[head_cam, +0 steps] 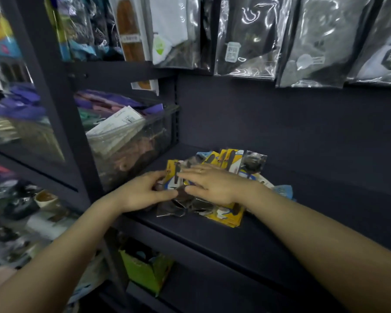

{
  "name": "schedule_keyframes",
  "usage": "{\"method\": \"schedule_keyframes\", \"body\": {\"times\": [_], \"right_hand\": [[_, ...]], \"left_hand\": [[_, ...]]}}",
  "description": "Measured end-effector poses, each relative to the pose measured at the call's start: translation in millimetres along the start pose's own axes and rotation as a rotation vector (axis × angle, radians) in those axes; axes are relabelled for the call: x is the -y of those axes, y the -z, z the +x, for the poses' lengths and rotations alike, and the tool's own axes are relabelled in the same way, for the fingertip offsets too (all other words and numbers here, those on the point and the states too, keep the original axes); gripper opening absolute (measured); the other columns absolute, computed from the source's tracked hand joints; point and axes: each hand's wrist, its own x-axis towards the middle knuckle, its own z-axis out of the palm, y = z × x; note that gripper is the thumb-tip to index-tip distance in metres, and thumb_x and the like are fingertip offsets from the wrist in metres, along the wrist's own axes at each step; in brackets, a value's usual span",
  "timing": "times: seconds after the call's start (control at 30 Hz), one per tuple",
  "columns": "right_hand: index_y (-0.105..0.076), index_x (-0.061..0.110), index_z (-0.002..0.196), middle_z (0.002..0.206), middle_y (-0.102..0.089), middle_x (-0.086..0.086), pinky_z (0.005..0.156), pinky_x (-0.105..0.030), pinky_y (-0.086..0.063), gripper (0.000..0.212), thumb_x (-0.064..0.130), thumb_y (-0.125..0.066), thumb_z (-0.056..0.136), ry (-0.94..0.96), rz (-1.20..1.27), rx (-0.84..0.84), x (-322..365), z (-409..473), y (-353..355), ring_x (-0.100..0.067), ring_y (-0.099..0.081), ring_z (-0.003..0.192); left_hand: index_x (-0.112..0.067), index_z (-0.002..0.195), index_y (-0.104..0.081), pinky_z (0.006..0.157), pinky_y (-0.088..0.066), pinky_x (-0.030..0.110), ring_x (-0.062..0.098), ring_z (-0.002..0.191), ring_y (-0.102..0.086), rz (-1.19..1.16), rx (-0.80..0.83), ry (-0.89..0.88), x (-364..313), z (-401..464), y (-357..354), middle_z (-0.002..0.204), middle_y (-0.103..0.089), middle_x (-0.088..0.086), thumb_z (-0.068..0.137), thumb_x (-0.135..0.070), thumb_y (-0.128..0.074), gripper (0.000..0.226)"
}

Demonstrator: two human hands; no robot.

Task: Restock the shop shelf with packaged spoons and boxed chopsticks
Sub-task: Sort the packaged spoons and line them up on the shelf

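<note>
Spoon packs (229,164) lie piled mid-frame on the dark shelf (303,218), near its front edge; bare shelf extends right. Left hand (142,193) pinches one pack; right hand (215,184) rests flat on the pile.

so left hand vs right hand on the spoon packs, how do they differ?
The left hand curls its fingers round the near-left edge of the spoon packs, pinching them; the right hand lies flat on top with straight fingers. The right hand shows a ring; none is visible on the left hand. Both touch the same pile on the dark shelf.
</note>
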Motion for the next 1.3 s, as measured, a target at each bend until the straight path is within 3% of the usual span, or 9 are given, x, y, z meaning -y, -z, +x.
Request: {"method": "schedule_keyframes", "body": {"times": [0.17, 0.33, 0.43, 0.6, 0.8, 0.9, 1.03, 1.2, 1.3], "right_hand": [[-0.014, 0.039, 0.146, 0.159, -0.008, 0.012, 0.119, -0.038, 0.002, 0.051, 0.049, -0.022, 0.097, -0.079, -0.078, 0.084, -17, 8, -11, -0.014, 0.001, 0.147], [-0.031, 0.04, 0.141, 0.154, -0.023, 0.016, 0.118, -0.034, -0.005, 0.042, 0.04, -0.027, 0.099, -0.149, -0.024, 0.058, -42, -25, -7, -0.011, -0.007, 0.146], [-0.057, 0.032, 0.121, 0.135, -0.053, 0.011, 0.112, -0.036, -0.026, 0.056, 0.055, -0.017, 0.089, -0.224, -0.017, -0.036, -48, -46, -3, -0.017, -0.038, 0.133], [-0.063, 0.018, 0.094, 0.095, -0.058, 0.002, 0.087, -0.035, -0.042, 0.028, 0.04, -0.046, 0.09, -0.325, -0.118, -0.206, -34, -34, 14, -0.023, -0.056, 0.098], [-0.045, 0.017, 0.134, 0.135, -0.053, -0.001, 0.099, -0.022, -0.034, 0.053, 0.033, -0.061, 0.086, -0.15, 0.137, -0.096, -5, 15, 32, -0.017, -0.048, 0.123], [-0.044, 0.025, 0.13, 0.117, -0.061, 0.005, 0.083, -0.027, -0.046, 0.065, 0.041, -0.072, 0.074, -0.125, 0.197, 0.043, -1, 25, 25, -0.012, -0.057, 0.099], [-0.053, 0.023, 0.101, 0.086, -0.057, 0.013, 0.062, -0.021, -0.04, 0.034, 0.033, -0.073, 0.075, -0.125, 0.241, 0.089, -9, 25, 16, -0.003, -0.05, 0.072], [-0.055, 0.007, 0.091, 0.079, -0.05, 0.004, 0.06, -0.028, -0.035, 0.031, 0.034, -0.068, 0.08, -0.189, 0.224, 0.13, -16, 32, 10, -0.012, -0.047, 0.069], [-0.057, 0.006, 0.093, 0.091, -0.055, -0.005, 0.069, -0.031, -0.041, 0.032, 0.034, -0.066, 0.081, -0.376, 0.254, 0.01, -26, 38, 2, -0.022, -0.056, 0.087]], "left_hand": [[-0.056, 0.11, -0.039, 0.086, -0.028, -0.007, -0.025, 0.104, -0.044, 0.02, 0.056, -0.16, -1, -4, 3, 0.115, -0.049, -0.037, 0.049, -0.083, -0.052, 0.067], [-0.033, 0.135, -0.033, 0.093, -0.014, -0.01, -0.02, 0.121, -0.023, 0.101, 0.195, -0.34, -6, 11, 1, 0.129, -0.022, -0.038, 0.057, -0.065, -0.062, 0.089], [-0.025, 0.14, -0.033, 0.104, -0.02, 0.004, 0.001, 0.135, -0.03, 0.147, 0.227, -0.315, -5, 24, -5, 0.147, -0.028, -0.014, 0.069, -0.051, -0.069, 0.085], [-0.016, 0.127, -0.044, 0.089, -0.048, 0.036, 0.027, 0.111, -0.057, 0.429, -0.044, 0.025, -2, 27, -1, 0.123, -0.058, 0.01, 0.061, -0.066, -0.066, 0.086], [-0.012, 0.098, -0.059, 0.069, -0.045, 0.029, 0.019, 0.079, -0.06, 0.197, -0.082, -0.029, -5, 25, 13, 0.089, -0.066, 0.004, 0.067, -0.036, -0.077, 0.043], [-0.013, 0.101, -0.053, 0.062, -0.043, 0.026, 0.015, 0.07, -0.056, 0.039, -0.203, -0.084, -10, 26, 13, 0.079, -0.061, -0.001, 0.07, -0.026, -0.076, 0.041], [-0.013, 0.107, -0.051, 0.058, -0.042, 0.011, 0.006, 0.065, -0.056, -0.122, -0.294, -0.057, -4, 22, 4, 0.076, -0.061, -0.004, 0.075, -0.018, -0.073, 0.04], [-0.012, 0.134, -0.033, 0.096, -0.043, 0.034, 0.025, 0.112, -0.05, 0.104, -0.423, 0.079, -8, 1, -6, 0.121, -0.049, 0.007, 0.077, -0.035, -0.068, 0.071], [-0.022, 0.128, -0.043, 0.093, -0.045, 0.039, 0.028, 0.11, -0.051, 0.304, -0.408, -0.067, -31, -17, -16, 0.118, -0.046, 0.007, 0.085, -0.039, -0.055, 0.048]]}}
